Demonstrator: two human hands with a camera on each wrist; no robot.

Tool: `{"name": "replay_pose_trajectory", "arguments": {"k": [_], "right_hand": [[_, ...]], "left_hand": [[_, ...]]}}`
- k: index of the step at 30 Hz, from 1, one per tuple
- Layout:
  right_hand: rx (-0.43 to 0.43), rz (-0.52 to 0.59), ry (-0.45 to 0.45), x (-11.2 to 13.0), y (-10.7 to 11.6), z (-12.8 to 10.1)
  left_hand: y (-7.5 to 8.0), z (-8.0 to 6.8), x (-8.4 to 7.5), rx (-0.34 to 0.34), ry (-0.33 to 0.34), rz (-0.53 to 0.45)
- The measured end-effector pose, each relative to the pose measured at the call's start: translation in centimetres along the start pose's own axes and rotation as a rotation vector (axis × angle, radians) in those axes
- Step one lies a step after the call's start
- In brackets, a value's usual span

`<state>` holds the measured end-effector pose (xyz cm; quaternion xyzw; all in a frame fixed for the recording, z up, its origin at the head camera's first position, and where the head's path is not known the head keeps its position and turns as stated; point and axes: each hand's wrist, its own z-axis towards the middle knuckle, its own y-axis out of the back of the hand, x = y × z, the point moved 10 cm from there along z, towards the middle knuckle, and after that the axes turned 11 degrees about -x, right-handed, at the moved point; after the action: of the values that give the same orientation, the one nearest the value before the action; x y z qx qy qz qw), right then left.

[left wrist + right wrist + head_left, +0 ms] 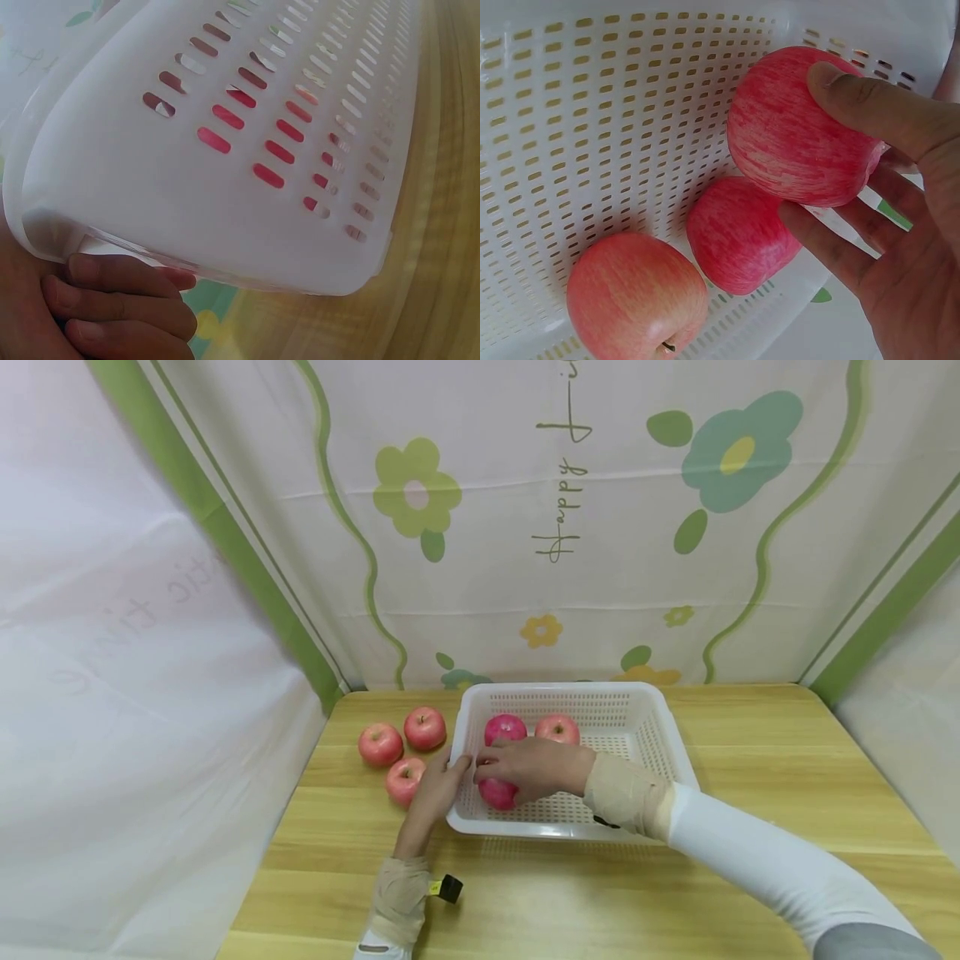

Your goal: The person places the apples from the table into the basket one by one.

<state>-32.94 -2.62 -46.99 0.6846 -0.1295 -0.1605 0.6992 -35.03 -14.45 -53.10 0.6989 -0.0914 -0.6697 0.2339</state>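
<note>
An apple (pixel 799 127) is grasped by the right hand (pixel 534 768) inside the white basket (pixel 654 727). The basket's near corner is held by the left hand (pixel 435 789); three apples (pixel 405 745) are lying just beside it on the tabletop (pixel 750 860).

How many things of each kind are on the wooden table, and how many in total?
Pink-red apples inside the basket: 3
Pink-red apples on the wooden table: 3
White perforated plastic basket: 1
Total: 7
</note>
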Motion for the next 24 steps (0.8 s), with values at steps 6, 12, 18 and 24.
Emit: {"name": "replay_pose_trajectory", "arguments": {"k": [6, 12, 18, 24], "right_hand": [[0.008, -0.018, 0.007, -0.1, -0.5, 0.2], [0.012, -0.029, 0.038, 0.0, -1.0, 0.1], [0.012, -0.047, 0.052, 0.0, -1.3, 0.0], [0.018, -0.035, 0.041, 0.0, -1.5, 0.1]], "left_hand": [[-0.1, 0.1, 0.2, 0.002, 0.007, 0.006], [-0.2, 0.1, 0.0, 0.012, 0.005, -0.011], [-0.1, 0.1, -0.1, 0.000, 0.002, -0.011], [-0.1, 0.1, 0.0, -0.005, 0.002, -0.004]]}}
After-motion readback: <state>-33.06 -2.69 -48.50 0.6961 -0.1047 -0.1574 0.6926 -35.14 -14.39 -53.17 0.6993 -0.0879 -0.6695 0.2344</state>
